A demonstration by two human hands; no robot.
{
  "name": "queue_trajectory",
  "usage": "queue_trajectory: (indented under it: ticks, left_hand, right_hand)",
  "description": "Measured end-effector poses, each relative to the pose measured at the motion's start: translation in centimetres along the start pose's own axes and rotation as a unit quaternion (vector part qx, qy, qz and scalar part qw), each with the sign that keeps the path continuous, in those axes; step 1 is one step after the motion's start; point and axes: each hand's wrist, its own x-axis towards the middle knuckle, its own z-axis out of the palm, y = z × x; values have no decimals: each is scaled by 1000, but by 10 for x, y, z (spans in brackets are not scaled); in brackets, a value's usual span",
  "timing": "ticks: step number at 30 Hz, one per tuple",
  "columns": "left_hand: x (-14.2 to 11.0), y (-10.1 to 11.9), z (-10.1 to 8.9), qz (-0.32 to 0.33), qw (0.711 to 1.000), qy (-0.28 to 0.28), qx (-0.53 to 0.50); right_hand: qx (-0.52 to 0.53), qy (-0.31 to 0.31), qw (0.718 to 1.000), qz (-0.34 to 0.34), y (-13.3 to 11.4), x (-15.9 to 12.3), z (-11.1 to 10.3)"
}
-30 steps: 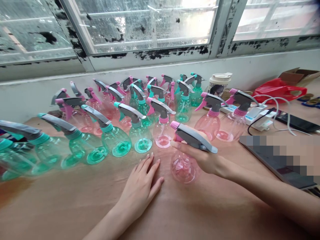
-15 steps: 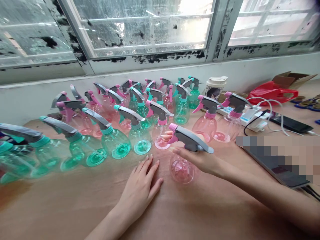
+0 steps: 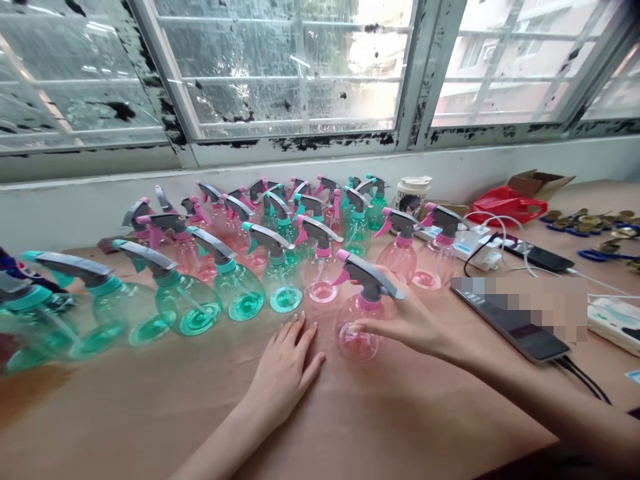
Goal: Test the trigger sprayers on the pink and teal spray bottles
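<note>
My right hand [image 3: 406, 321] wraps around the body of a pink spray bottle [image 3: 356, 320] with a grey trigger head, which stands upright on the brown table [image 3: 150, 413]. Its fingers curl round the bottle's near side. My left hand [image 3: 286, 370] lies flat on the table just left of that bottle, fingers stretched out, holding nothing. Right behind both hands stands a row of several green spray bottles [image 3: 235, 283] and pink spray bottles [image 3: 320, 270].
More spray bottles crowd back to the wall under the window. To the right lie a tablet [image 3: 505, 317], a power strip with cables [image 3: 475, 239], a phone [image 3: 537, 255], a lidded cup [image 3: 413, 193], a red bag [image 3: 505, 200] and a cardboard box [image 3: 537, 181].
My right hand slid down from the bottle's trigger head to its body, and the bottle now stands on the table. The view has tilted up. My left hand stays put.
</note>
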Motion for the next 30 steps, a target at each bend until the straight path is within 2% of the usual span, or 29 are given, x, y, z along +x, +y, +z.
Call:
queue_trajectory:
  ticks: [4,8,12,18,23,30]
  left_hand:
    - [0,-1,1,3,1000,11,-1]
    - [1,-3,3,5,1000,20,-3]
    - [2,-5,4,7,1000,21,3]
    - [1,-11,8,12,999,36,-9]
    - [0,-16,13,14,998,51,-19]
    - [-1,-17,11,15,999,47,-9]
  right_hand:
    - [-30,48,997,57,-19,-15,-7]
    - [-85,64,991,82,-29,-21,-15]
    - [-124,89,984,93,-8,-15,-26]
    - [-159,119,977,83,29,13,-35]
    - [-181,144,970,72,41,34,-29]
    - [-191,138,968,87,49,53,-24]
